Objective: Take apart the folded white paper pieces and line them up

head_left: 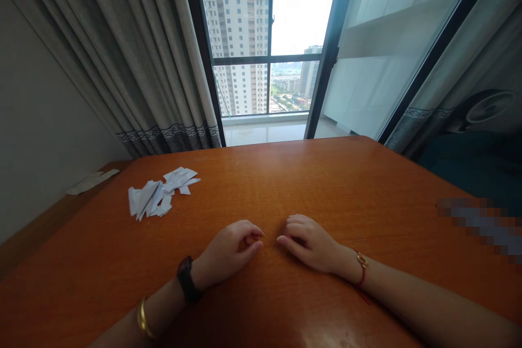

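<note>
My left hand (230, 250) rests on its side on the brown wooden table (253, 190), fingers curled in and thumb near the fingertips, with nothing seen in it. Across a small gap, my right hand (310, 243) lies on the tabletop with its fingers curled under and the thumb pointing left; no object shows in it. A heap of white paper pieces (150, 198) sits at the table's left back, beyond my left hand and touching neither hand.
A pale flat strip (93, 181) lies at the far left edge by the wall. A blurred, pixelated item (485, 225) is at the right edge. Behind the table are grey curtains (150, 54), a glass door and a round fan (489, 107).
</note>
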### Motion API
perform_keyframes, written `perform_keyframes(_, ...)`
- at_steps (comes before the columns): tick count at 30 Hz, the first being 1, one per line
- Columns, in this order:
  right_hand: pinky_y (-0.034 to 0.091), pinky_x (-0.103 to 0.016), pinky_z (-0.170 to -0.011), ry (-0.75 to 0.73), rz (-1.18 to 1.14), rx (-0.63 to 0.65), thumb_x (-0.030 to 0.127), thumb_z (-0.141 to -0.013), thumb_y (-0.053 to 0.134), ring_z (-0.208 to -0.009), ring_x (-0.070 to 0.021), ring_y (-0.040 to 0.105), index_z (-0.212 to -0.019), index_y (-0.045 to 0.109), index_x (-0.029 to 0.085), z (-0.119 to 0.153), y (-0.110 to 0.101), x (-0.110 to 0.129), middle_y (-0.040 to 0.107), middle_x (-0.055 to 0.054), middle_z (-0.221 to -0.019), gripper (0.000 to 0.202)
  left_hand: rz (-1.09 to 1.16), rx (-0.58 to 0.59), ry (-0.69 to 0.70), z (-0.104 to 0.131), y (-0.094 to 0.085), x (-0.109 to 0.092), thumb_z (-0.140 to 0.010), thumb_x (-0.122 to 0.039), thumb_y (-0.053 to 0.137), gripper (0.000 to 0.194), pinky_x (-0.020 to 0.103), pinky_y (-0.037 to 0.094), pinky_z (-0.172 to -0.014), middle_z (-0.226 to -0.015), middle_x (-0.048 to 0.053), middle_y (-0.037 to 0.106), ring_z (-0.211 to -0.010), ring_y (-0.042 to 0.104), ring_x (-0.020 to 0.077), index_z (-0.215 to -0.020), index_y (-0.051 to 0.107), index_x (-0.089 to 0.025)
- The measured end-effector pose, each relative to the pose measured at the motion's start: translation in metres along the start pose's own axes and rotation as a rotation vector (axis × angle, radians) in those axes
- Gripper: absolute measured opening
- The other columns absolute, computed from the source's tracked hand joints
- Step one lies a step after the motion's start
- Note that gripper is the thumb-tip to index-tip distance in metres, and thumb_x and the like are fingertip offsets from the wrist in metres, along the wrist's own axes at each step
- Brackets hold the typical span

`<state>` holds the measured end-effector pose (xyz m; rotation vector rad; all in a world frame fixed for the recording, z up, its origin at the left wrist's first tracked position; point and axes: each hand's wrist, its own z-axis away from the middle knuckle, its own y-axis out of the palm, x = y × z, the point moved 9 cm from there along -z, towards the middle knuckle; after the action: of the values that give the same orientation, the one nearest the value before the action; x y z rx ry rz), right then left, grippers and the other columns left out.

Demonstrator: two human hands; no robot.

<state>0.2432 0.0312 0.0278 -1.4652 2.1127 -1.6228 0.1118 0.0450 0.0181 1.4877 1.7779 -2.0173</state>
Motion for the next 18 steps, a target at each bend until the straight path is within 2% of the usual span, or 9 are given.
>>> perform_keyframes(7,0.033,-0.026,-0.063,0.017,-0.01,-0.001,0.033,-0.095,0.046,-0.062,-0.0128,0.043,-0.061,0.044,0.018,0.0,0.001,-0.003,0.05,0.0,-0.062,0.037,-0.076,-0.037,0.158,0.005,-0.002,-0.012,-0.088,-0.018,0.054,0.02,0.028,0.044,-0.093,-0.108,0.003,0.065,-0.1,0.058,0.0158,-0.106,0.062,-0.02)
perform_keyframes(11,0.033,-0.026,-0.063,0.028,-0.011,0.004,0.033,-0.095,0.046,-0.062,-0.0129,0.044,-0.06,0.044,0.018,-0.001,0.001,-0.003,0.05,0.0,-0.062,0.038,-0.164,0.005,0.144,0.005,0.003,-0.01,-0.087,-0.022,0.056,0.021,0.03,0.046,-0.089,-0.104,0.003,0.067,-0.096,0.06,0.0174,-0.107,0.063,-0.021)
perform_keyframes(18,0.034,-0.027,-0.063,0.037,-0.021,0.013,0.033,-0.095,0.046,-0.062,-0.013,0.045,-0.061,0.045,0.018,-0.001,0.001,-0.003,0.052,0.0,-0.063,0.037,-0.198,0.011,0.121,0.004,0.003,-0.008,-0.088,-0.024,0.055,0.021,0.031,0.047,-0.088,-0.105,0.002,0.068,-0.096,0.061,0.0177,-0.108,0.063,-0.022)
